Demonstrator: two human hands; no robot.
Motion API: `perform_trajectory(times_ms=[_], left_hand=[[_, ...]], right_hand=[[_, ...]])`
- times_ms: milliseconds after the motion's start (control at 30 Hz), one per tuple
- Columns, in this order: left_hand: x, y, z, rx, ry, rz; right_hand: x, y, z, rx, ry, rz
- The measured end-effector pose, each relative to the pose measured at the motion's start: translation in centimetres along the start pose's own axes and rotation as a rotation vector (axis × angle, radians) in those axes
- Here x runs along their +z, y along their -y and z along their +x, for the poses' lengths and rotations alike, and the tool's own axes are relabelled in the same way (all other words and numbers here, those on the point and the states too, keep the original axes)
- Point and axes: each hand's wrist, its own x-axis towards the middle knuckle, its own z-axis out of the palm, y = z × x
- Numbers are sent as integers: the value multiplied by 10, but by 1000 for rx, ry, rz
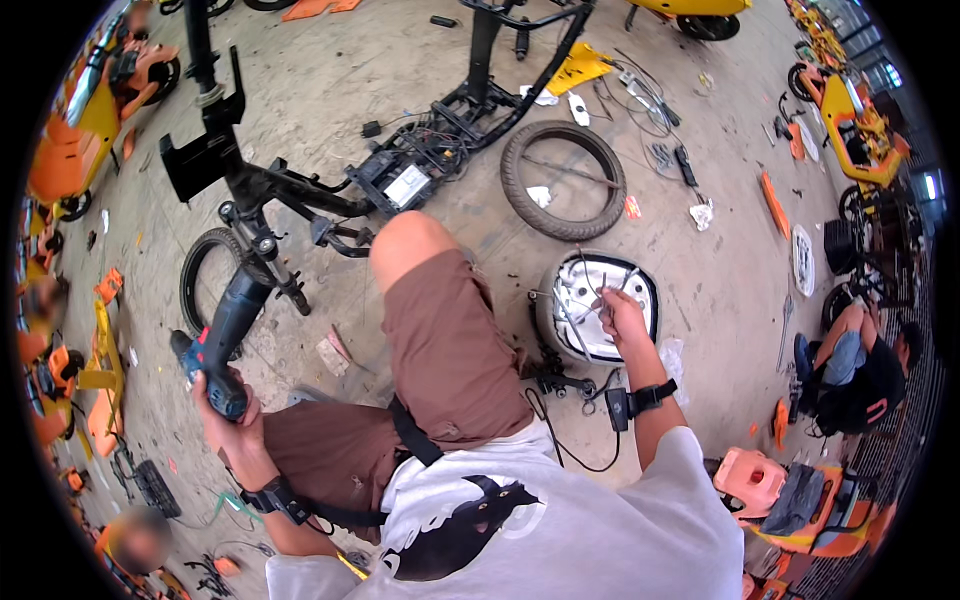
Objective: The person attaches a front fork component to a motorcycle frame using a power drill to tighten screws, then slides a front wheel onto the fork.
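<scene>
A blue-and-black power tool [236, 325] is gripped by the left hand [230, 414], held at a tilt near the black vehicle frame [275, 187]. A thin dark piece [604, 281] is pinched in the closed grip of the right hand [622, 314], over a white-lined container [592, 272]; whether its contents are touched cannot be told. A loose tyre [514, 190] is seen nearby on the floor [715, 265].

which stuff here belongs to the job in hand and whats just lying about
Seemingly in use: blue-black power tool in left grip; thin metal piece in right grip; white-lined container below it; black frame nearby.

Apparently lying about: loose tyre; yellow sheet; orange strip.
</scene>
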Motion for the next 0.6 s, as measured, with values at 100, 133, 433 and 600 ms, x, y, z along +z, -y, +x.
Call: perform_trajectory(times_ms=[100,133,433,600], left_hand=[[13,-6,-11,61,-32,121],[16,-10,-11,89,-68,160],[11,-22,17,97,15,281],[19,-9,31,50,-72,234]], right_hand=[[-44,-53,23,161,-70,-33],[-47,-63,28,192,-114,-79],[-75,-137,45,-208,-194,-845],[-68,-133,39,-240,-274,-787]])
